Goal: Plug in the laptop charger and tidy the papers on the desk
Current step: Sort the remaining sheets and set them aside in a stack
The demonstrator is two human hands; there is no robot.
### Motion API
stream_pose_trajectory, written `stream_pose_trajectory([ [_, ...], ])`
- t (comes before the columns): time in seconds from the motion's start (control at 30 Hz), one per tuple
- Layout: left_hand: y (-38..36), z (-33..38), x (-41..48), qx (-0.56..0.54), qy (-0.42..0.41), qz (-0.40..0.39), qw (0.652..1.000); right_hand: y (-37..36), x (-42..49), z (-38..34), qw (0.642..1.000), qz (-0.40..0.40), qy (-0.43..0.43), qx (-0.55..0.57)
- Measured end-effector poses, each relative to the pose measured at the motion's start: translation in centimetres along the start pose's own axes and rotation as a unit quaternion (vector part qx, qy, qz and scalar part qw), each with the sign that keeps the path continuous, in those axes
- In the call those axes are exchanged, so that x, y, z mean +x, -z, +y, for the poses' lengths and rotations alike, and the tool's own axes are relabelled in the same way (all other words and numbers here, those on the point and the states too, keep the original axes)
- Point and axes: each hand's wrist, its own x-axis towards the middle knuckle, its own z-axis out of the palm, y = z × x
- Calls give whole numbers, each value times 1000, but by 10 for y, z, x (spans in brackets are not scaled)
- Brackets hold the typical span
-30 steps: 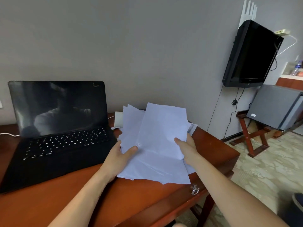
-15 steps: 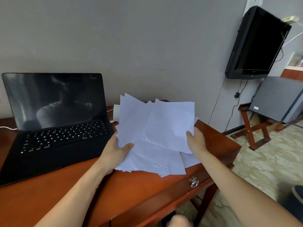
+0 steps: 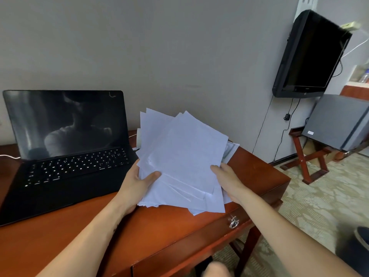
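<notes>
A fanned stack of white papers [image 3: 179, 160] is lifted off the red-brown desk [image 3: 83, 232], tilted toward me. My left hand [image 3: 137, 184] grips its left edge, thumb on top. My right hand [image 3: 227, 180] grips its right edge. One more sheet [image 3: 231, 150] lies on the desk behind the stack. An open black laptop [image 3: 65, 152] with a dark screen stands at the left. A white cable [image 3: 10, 156] runs to its left side. A white block [image 3: 138, 138], perhaps the charger, peeks out behind the papers.
The desk's right edge and a drawer with a metal pull [image 3: 233, 222] lie below the papers. A wall-mounted TV [image 3: 311, 54] hangs at the right, above a grey box [image 3: 337, 122] on a wooden stand. Patterned floor spreads to the right.
Both hands have drawn the loose sheets closer together and raised them off the desk; the stack now fans less widely and tilts up more.
</notes>
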Motion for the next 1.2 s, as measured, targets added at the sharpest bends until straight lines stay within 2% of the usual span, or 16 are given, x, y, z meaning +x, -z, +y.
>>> stream_pose_trajectory([
  [0.13,0,0,-1,12,0,-32,999,-15,-4,-1,995,23,-23,92],
  [0.37,-5,1,-1,35,-23,-49,998,-19,-7,10,990,67,114,45],
  [0.5,-5,1,-1,41,-18,-55,997,-17,-5,13,983,105,124,86],
  [0.8,-4,1,0,77,5,-52,996,-13,1,20,957,195,178,-122],
  [0.97,-2,-3,5,102,27,-45,993,-7,18,27,921,201,173,-287],
  [1.2,-2,-3,7,129,33,-41,990,-9,25,27,946,155,79,-273],
])
